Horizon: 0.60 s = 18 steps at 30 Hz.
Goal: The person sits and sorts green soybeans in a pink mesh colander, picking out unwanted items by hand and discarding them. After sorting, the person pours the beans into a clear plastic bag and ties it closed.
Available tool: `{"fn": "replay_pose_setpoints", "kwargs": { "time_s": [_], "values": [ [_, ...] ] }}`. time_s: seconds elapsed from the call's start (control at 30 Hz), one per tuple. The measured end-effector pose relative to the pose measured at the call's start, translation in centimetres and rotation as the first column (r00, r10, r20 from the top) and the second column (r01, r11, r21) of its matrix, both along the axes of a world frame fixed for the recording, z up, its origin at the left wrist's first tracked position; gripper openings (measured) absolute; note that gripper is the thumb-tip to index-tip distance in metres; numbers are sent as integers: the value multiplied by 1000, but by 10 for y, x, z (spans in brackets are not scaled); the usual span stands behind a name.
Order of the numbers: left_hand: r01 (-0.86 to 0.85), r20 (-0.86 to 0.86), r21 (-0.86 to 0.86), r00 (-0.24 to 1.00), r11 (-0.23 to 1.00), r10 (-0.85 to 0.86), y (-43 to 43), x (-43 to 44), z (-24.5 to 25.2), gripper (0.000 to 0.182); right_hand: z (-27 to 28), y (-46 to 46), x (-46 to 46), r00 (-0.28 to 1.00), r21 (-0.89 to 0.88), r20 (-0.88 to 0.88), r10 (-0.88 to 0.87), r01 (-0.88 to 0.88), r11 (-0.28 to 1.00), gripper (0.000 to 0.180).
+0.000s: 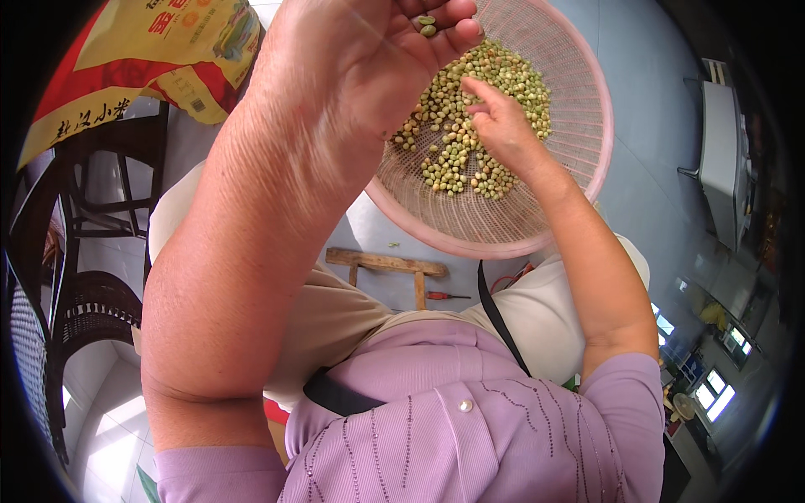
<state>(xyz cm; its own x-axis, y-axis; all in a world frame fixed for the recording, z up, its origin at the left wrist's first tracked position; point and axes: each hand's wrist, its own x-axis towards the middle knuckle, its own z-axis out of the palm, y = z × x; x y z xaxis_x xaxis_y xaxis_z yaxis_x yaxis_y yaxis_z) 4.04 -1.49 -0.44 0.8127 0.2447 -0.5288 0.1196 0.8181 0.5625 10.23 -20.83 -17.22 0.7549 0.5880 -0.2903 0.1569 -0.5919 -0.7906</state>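
My left hand is raised close to the camera, palm up and cupped. Two green peas rest at the base of its fingers; the top of the hand runs out of the picture. Below and to the right of it, my right hand reaches over a pink plastic mesh basket. Its index finger points at the dried peas, and nothing shows between its fingers. Green and pale yellow peas lie spread across the basket's bottom, with bare mesh toward me. My left hand and forearm hide part of the basket.
A wooden stool frame and a red-handled screwdriver are on the floor between my legs. A yellow and red sack bearing writing lies over a dark chair at left. A wicker-seated chair stands nearer me.
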Motion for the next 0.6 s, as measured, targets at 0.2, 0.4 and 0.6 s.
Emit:
{"fn": "replay_pose_setpoints", "kwargs": {
  "time_s": [0.2,0.4,0.6],
  "values": [
    [-52,-80,87,995,995,59,-9,1,14,22,6,7,-7,998,181,-8,70,-67,981,42],
    [88,117,-115,990,989,-75,4,-11,7,23,-3,17,-22,949,165,-144,281,-257,952,44],
    [10,-6,-19,1000,1000,-10,-7,-4,13,23,-14,12,-23,935,37,309,173,-194,980,35]
  ]
}}
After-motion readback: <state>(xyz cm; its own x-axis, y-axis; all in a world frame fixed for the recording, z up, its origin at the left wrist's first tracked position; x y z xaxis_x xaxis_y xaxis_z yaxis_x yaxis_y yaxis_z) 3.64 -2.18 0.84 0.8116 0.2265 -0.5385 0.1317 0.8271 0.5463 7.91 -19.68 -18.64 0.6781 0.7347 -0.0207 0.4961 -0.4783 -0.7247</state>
